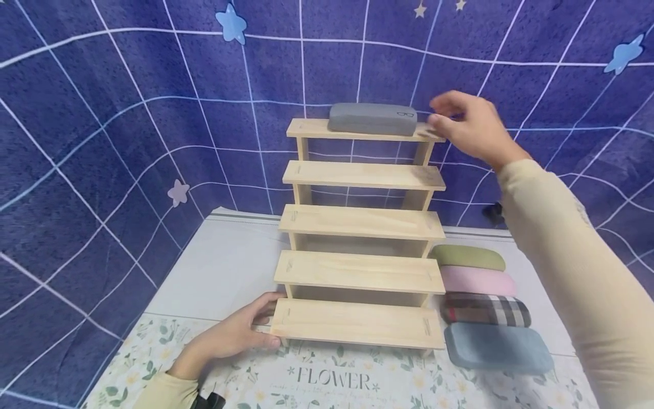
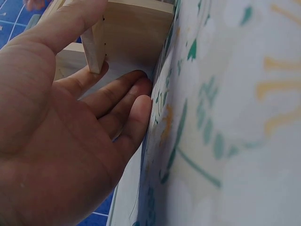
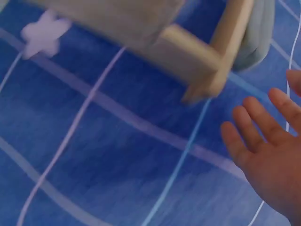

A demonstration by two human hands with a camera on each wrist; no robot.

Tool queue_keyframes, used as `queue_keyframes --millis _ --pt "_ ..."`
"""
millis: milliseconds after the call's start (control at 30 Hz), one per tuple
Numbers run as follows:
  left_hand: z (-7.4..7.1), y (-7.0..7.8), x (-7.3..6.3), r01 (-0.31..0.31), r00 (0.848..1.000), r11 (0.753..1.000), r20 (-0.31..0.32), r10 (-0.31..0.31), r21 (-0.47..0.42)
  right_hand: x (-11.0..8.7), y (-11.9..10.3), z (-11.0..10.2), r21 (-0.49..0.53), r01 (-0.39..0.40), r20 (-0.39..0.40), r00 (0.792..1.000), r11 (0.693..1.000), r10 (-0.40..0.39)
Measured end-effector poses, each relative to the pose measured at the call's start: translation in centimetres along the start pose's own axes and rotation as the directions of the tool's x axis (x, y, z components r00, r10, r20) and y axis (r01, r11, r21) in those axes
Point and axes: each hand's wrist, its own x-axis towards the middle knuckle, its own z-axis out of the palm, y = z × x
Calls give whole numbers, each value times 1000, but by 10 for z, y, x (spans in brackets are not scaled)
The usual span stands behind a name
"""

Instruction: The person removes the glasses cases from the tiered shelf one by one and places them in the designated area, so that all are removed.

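Observation:
A stepped wooden rack (image 1: 360,221) with several shelves stands in the middle of the head view. On its top shelf lies a grey glasses case (image 1: 373,118) with a small glasses print near its right end. My right hand (image 1: 470,122) is in the air just right of that case, apart from it, with nothing in its fingers; the right wrist view shows the fingers (image 3: 256,125) spread loosely. At the left end of the lowest shelf, my left hand (image 1: 240,329) holds the rack, thumb in front and fingers behind. In the left wrist view, the index finger touches an upright panel (image 2: 94,47).
Right of the rack lie a green case (image 1: 470,257), a pink case (image 1: 480,281), a plaid case (image 1: 485,309) and a blue case (image 1: 498,347), in a row front to back. A blue gridded curtain (image 1: 255,74) hangs behind. A flowered mat (image 1: 327,380) covers the table's front.

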Motion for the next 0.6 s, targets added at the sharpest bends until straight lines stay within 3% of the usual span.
queue_keyframes --millis 167,233,433,600 --pt "1 -2 0 -10 1000 1000 2 10 -2 28 -21 18 -22 31 178 984 999 -27" --pt "1 -3 1 -7 1000 1000 3 7 -2 33 -21 24 -24 25 207 978 999 -19" --pt "0 -3 -1 -7 1000 1000 -1 7 5 36 -16 35 36 -27 195 981 999 19" --pt "-1 -3 -1 -5 1000 1000 -2 5 0 35 -10 33 48 -9 172 985 999 0"
